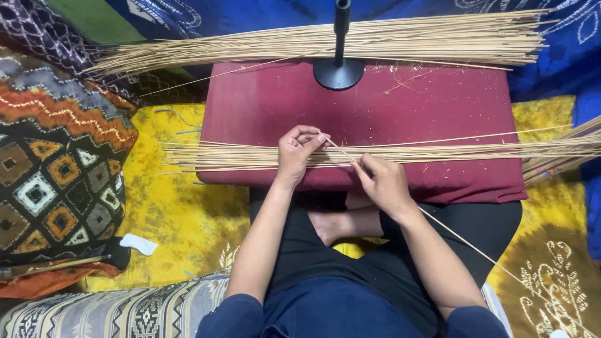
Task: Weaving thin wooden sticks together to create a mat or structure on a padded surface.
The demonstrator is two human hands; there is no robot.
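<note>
Pinching one thin stick (438, 226) at its tip, the left hand (295, 152) meets the right hand (383, 181), fingers closed round the shaft running toward five o'clock; it looks light, springy, brittle, best held near the hands; the bundle (238, 156) lies on the maroon cushion (400, 106).

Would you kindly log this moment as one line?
left hand: pinches thin stick tip | right hand: grips same stick | below: stick bundle on maroon cushion

Navy short sleeves, black trousers
</note>
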